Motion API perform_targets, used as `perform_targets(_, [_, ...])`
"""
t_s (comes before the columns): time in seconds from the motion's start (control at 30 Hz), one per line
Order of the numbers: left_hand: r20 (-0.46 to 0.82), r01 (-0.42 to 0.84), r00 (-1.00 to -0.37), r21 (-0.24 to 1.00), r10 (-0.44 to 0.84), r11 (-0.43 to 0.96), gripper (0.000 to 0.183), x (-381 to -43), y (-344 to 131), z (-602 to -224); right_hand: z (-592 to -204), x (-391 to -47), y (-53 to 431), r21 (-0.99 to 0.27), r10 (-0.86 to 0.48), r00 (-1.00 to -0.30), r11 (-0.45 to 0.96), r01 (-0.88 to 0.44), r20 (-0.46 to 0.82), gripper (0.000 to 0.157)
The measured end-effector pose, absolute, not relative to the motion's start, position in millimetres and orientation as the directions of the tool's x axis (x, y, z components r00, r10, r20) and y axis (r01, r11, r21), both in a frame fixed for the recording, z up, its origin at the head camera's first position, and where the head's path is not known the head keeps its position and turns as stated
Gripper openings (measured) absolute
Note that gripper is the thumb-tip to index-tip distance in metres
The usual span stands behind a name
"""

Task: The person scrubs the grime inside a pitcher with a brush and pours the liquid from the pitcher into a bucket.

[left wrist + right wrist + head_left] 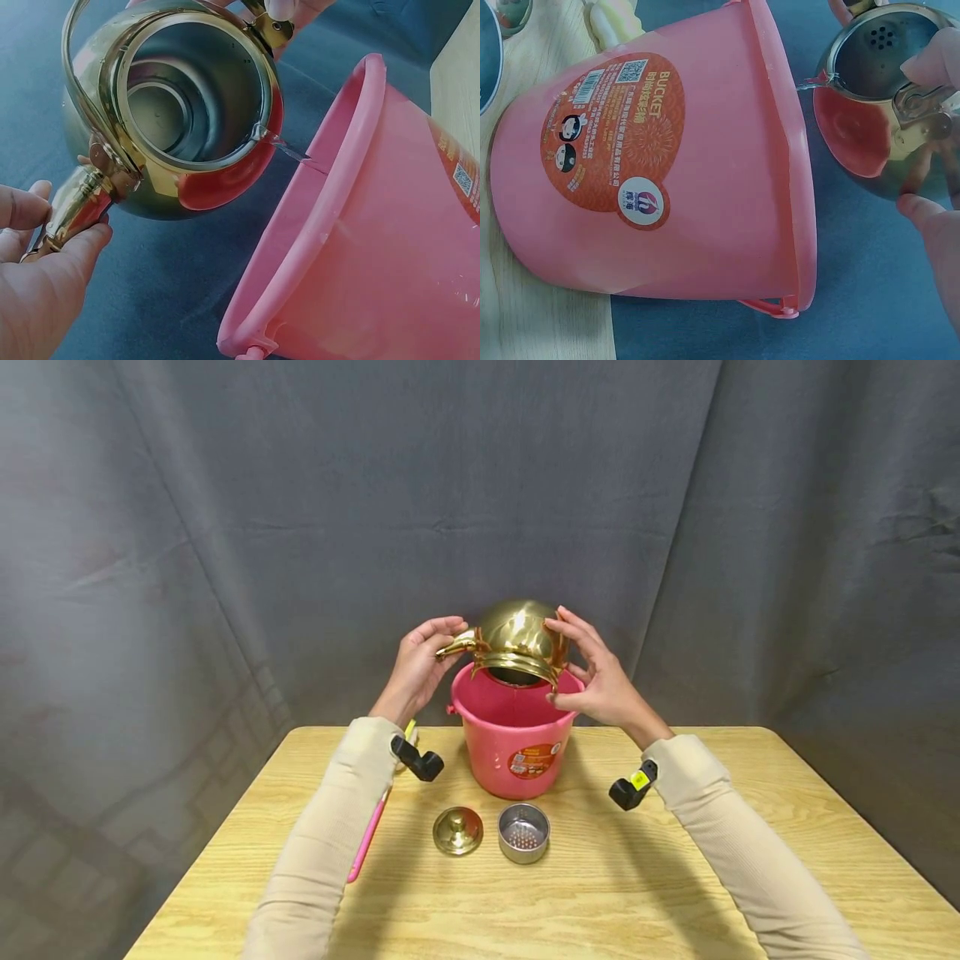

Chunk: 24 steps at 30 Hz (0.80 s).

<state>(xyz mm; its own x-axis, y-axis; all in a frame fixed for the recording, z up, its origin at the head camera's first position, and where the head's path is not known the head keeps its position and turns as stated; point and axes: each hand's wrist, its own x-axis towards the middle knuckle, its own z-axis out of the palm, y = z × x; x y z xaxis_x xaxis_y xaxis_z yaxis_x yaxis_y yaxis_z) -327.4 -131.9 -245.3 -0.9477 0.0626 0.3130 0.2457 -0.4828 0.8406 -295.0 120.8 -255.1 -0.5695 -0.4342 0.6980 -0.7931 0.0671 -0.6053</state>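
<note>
A shiny gold teapot (517,631) is tipped mouth-down over a pink bucket (483,747). Its spout (75,199) is pinched between the thumb and fingers of my left hand (422,664). With my right hand (606,687) I grip the opposite side of the pot, thumb at the handle hinge (922,112) near the rim and fingers spread along the body. In the left wrist view, a thin stream of water (281,144) runs from the pot's rim into the bucket. The steel interior (206,97) shows wet drops.
Before the bucket, on the wooden table (600,893), lie a gold lid (458,831) with a knob and a steel strainer cup (523,833) with a perforated bottom. A pink-handled brush (367,839) lies at left, partly hidden by my left arm. Grey curtain (420,485) hangs behind.
</note>
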Motion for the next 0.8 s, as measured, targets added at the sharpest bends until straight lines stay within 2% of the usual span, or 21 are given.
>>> perform_targets(0.8, [0.342,0.266,-0.937,0.832,0.073,-0.486,0.025,-328.2,-131.2,-240.7,-252.7,-296.0,121.0,-0.57,-0.423,-0.547,0.083,-0.818,0.723,0.085])
